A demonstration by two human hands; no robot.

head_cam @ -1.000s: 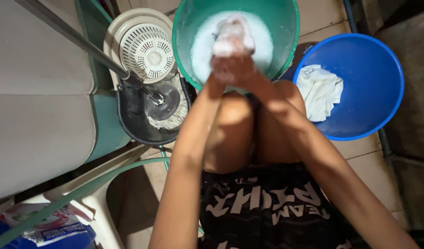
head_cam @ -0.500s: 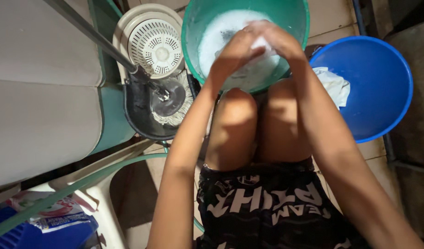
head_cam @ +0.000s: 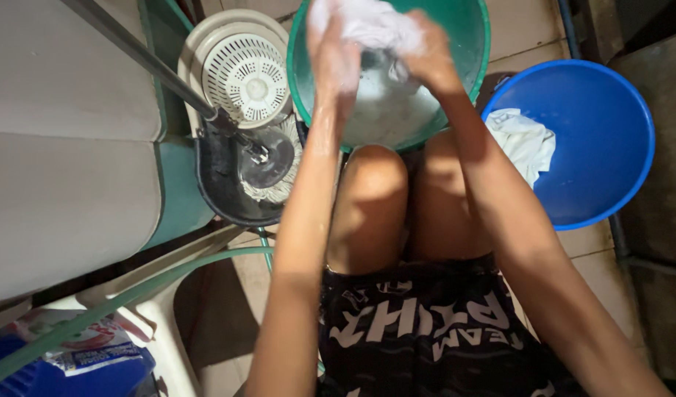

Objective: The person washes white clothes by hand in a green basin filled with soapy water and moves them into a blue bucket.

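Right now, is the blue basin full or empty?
Nearly empty: the blue basin holds only a crumpled white cloth; its bare blue inside shows, with no foam.

Both arms stretch forward, left hand [head_cam: 336, 55] and right hand [head_cam: 428, 53] clenched, soapy.

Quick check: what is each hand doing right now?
Left hand: closed on the soapy white cloth.
Right hand: closed on the same cloth.

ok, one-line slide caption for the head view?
Both hands, left hand and right hand, grip a soapy white cloth over a green basin, blue basin alongside.
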